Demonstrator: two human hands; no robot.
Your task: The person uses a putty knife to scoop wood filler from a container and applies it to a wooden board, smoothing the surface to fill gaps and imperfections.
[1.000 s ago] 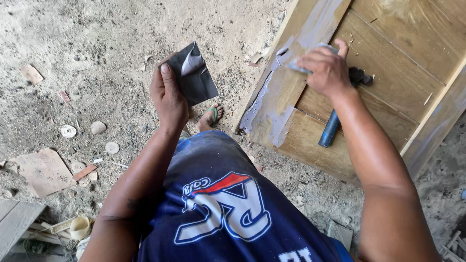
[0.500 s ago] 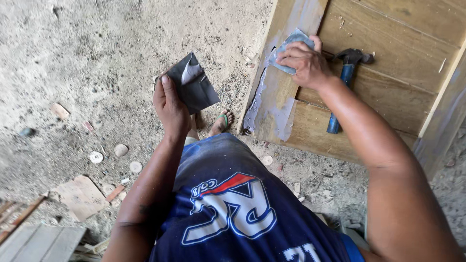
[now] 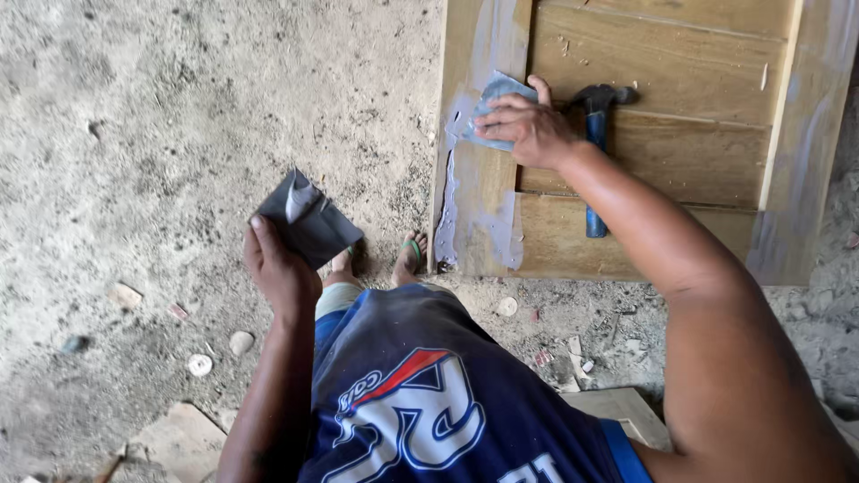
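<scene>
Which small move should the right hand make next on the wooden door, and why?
Probably rub the pale sheet downward along the door frame. The right hand presses it near the top of a grey patch that runs lower; the hammer lies beside, out of that path.

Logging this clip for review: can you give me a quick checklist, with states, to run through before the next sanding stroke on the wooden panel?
1. Right hand presses the grey sandpaper piece flat on the wooden panel: ok.
2. Left hand holds the dark folded sheet away from the panel: ok.
3. Hammer off the stroke path: not ok, it lies beside the right hand.
4. Sandpaper grit left: cannot tell.
5. Foot away from the panel edge: not ok, close.
</scene>
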